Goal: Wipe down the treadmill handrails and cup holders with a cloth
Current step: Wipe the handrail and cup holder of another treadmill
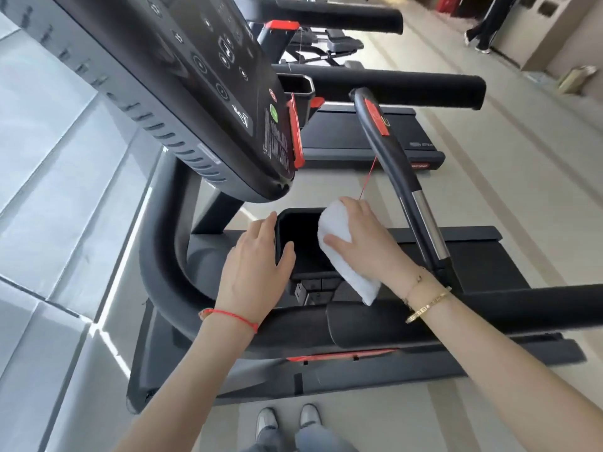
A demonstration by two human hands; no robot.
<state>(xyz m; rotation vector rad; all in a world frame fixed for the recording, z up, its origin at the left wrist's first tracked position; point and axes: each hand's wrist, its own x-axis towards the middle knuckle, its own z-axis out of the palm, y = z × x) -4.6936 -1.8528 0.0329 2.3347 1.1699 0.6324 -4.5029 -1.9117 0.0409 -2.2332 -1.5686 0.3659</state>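
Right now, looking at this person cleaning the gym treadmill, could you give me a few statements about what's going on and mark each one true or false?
1. The right hand presses a white cloth against the edge of the cup holder. True.
2. The left hand hangs free at the person's side. False: it grips the cup holder's other edge, thumb over the rim.
3. The cloth is blue. False: it is white.
4. A red string bracelet sits on the left wrist. True.
5. Another treadmill stands beyond this one. True.
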